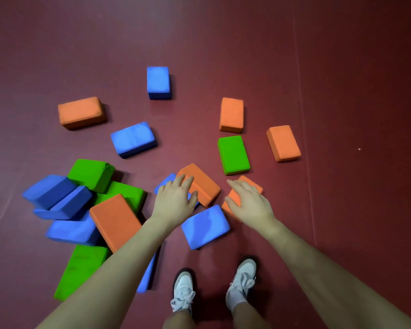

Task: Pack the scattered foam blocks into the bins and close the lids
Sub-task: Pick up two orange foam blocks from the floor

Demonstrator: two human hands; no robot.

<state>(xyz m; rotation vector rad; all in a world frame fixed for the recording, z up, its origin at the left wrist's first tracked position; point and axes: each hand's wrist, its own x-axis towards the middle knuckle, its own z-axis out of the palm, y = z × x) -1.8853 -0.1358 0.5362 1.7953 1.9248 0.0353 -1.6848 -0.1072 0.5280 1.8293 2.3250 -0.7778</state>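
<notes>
Several orange, blue and green foam blocks lie scattered on a dark red floor. My left hand (176, 198) reaches down over a tilted orange block (203, 184), fingers spread and touching its near edge; a blue block (163, 182) lies partly hidden under that hand. My right hand (249, 201) hovers with relaxed fingers over another orange block (253, 184), most of it hidden. Between my wrists lies a blue block (205, 226). A green block (233, 155) sits just beyond my right hand. No bin is in view.
A heap of blue, green and orange blocks (88, 205) is piled at the left. Single blocks lie farther out: blue (158, 82), blue (133, 139), orange (81, 112), orange (231, 114), orange (283, 143). My feet in white shoes (241, 283) stand at the bottom.
</notes>
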